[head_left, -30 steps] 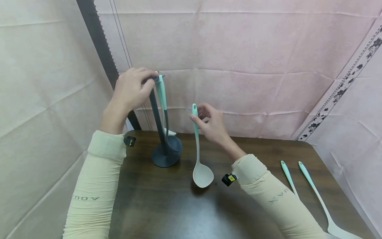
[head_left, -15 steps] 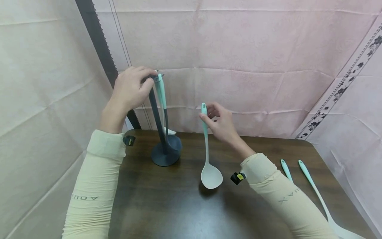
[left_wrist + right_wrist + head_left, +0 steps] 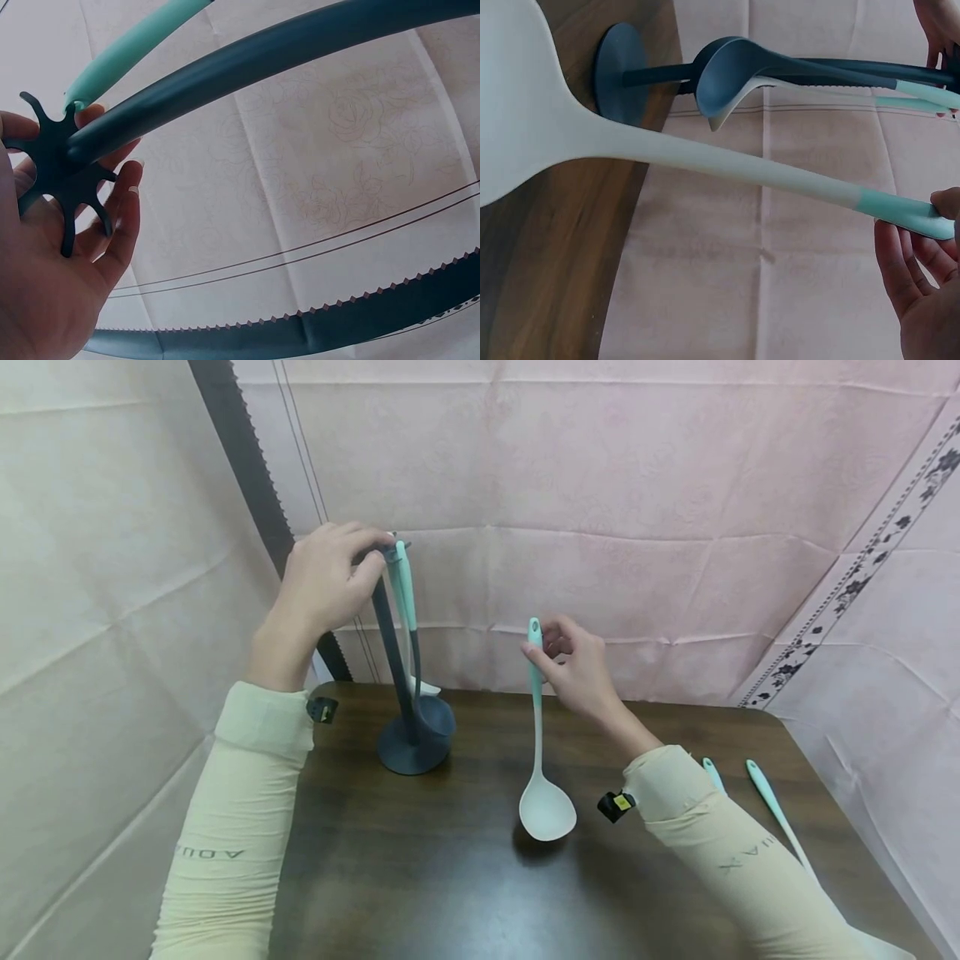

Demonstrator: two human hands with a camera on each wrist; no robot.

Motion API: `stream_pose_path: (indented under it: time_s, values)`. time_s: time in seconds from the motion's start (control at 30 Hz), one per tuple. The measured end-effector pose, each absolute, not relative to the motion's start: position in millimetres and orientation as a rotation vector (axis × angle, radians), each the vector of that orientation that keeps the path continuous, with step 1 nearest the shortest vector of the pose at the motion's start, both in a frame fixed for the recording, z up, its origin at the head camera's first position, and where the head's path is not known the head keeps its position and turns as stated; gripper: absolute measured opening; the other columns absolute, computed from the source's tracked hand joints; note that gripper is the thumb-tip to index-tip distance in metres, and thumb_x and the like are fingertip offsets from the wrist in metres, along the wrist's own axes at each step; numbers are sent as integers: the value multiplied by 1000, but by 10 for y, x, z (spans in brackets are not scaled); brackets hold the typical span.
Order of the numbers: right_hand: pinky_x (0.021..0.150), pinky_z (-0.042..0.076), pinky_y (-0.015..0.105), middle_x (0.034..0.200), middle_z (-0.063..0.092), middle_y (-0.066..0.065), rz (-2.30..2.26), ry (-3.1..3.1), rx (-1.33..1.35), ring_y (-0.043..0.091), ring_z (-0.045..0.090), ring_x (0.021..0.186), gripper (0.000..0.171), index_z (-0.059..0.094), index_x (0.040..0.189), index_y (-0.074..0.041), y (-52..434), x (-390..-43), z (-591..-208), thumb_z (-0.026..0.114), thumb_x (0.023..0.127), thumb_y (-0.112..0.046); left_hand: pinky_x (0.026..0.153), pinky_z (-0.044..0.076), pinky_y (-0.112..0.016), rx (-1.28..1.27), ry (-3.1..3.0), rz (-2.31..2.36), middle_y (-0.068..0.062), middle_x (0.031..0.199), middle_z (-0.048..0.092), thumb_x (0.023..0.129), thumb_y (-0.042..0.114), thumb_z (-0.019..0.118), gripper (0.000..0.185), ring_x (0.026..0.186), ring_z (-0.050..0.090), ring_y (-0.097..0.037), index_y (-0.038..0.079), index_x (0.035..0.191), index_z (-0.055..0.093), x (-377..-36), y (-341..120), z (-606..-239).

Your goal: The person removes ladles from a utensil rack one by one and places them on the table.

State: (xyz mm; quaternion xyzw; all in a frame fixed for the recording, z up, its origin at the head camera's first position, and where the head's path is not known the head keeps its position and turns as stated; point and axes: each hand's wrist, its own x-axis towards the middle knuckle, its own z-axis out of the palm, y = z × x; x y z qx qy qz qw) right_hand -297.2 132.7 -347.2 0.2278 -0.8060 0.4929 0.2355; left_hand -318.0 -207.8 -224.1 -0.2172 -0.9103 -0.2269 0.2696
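a dark wooden table (image 3: 450,893) stands in a corner hung with pale pink cloth (image 3: 600,460). at its far left is a dark grey utensil stand (image 3: 408,727), a round base with an upright pole ending in a star-shaped hook head (image 3: 56,176). two utensils already hang from it: a dark ladle (image 3: 735,71) and a pale one with a mint handle (image 3: 406,585).

the left hand (image 3: 326,581) curls its fingers round the top of the stand, thumb and fingertips about the hook head, steadying it. the right hand (image 3: 577,668) pinches the mint end of a pale ladle (image 3: 542,752) between thumb and fingers. it hangs upright with its bowl low over the table, to the right of the stand and well apart from it. whether the bowl touches the wood cannot be told.

two more mint-handled utensils (image 3: 772,806) lie at the table's right edge, partly behind the right sleeve (image 3: 720,852).

the step in hand looks to be hanging the ladle on the stand. that would call for lifting it to the height of the hook head, carrying it left, and slipping the handle's hole over a free prong while the left hand keeps the pole from tipping.
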Motion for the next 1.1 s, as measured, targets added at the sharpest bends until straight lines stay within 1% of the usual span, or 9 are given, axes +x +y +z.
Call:
stream_pose_path:
  time_s: [0.1, 0.33, 0.43, 0.53, 0.63, 0.73, 0.8, 0.93, 1.1]
  values:
    - [56, 62, 37, 89, 69, 8, 1392, -2209, 611, 27, 71, 72, 18, 70, 109, -8, 1375, -2973, -3486, 78, 97, -19, 113, 38, -60, -580, -2458, -609, -2, 144, 66, 105, 34, 39, 50, 129, 56, -32, 21, 141, 71, -3188, -2077, -2240]
    - [53, 59, 28, 90, 68, 14, 1420, -2241, 550, 35, 70, 74, 19, 69, 112, -4, 1476, -2976, -3530, 77, 98, -13, 113, 38, -60, -570, -2458, -609, -3, 144, 66, 105, 34, 39, 50, 131, 56, -33, 20, 140, 71, -3185, -2077, -2235]
    - [52, 59, 28, 90, 67, 19, 1428, -2269, 500, 40, 69, 74, 18, 68, 113, -1, 1503, -2940, -3534, 75, 99, -9, 113, 38, -60, -568, -2460, -613, -3, 144, 67, 105, 34, 39, 50, 131, 56, -33, 20, 140, 71, -3182, -2077, -2238]
    - [54, 59, 27, 89, 66, 21, 1428, -2299, 453, 42, 67, 74, 18, 67, 113, 2, 1531, -2875, -3522, 74, 99, -8, 113, 38, -60, -570, -2460, -616, -3, 144, 66, 105, 34, 39, 50, 131, 56, -33, 20, 140, 71, -3183, -2071, -2239]
    - [56, 57, 26, 88, 66, 18, 1394, -2330, 430, 36, 67, 75, 22, 67, 115, 1, 1620, -2885, -3590, 74, 100, -13, 113, 38, -60, -574, -2458, -618, -3, 144, 66, 105, 34, 39, 50, 130, 56, -33, 20, 140, 71, -3184, -2064, -2239]
    - [56, 56, 25, 86, 67, 13, 1362, -2335, 430, 28, 66, 73, 24, 69, 115, -4, 1748, -2941, -3702, 76, 100, -21, 112, 39, -60, -576, -2453, -616, -3, 143, 67, 105, 33, 39, 49, 129, 56, -33, 20, 140, 71, -3183, -2060, -2239]
    - [55, 56, 26, 84, 67, 11, 1352, -2327, 428, 24, 65, 72, 23, 70, 113, -7, 1824, -2969, -3760, 77, 99, -23, 111, 40, -59, -576, -2450, -616, -3, 143, 67, 105, 33, 39, 49, 128, 57, -33, 20, 139, 72, -3182, -2059, -2239]
    - [53, 56, 27, 81, 67, 10, 1307, -2328, 406, 23, 64, 68, 17, 70, 108, -9, 1927, -2983, -3820, 77, 98, -20, 111, 40, -59, -574, -2449, -613, -3, 142, 68, 105, 34, 39, 49, 129, 57, -33, 20, 139, 72, -3184, -2060, -2239]
    - [52, 57, 27, 82, 67, 8, 1275, -2357, 370, 21, 64, 66, 15, 69, 106, -9, 2038, -2989, -3886, 78, 98, -19, 111, 40, -60, -574, -2444, -612, -3, 142, 68, 105, 33, 40, 49, 130, 57, -33, 19, 139, 72, -3184, -2057, -2238]
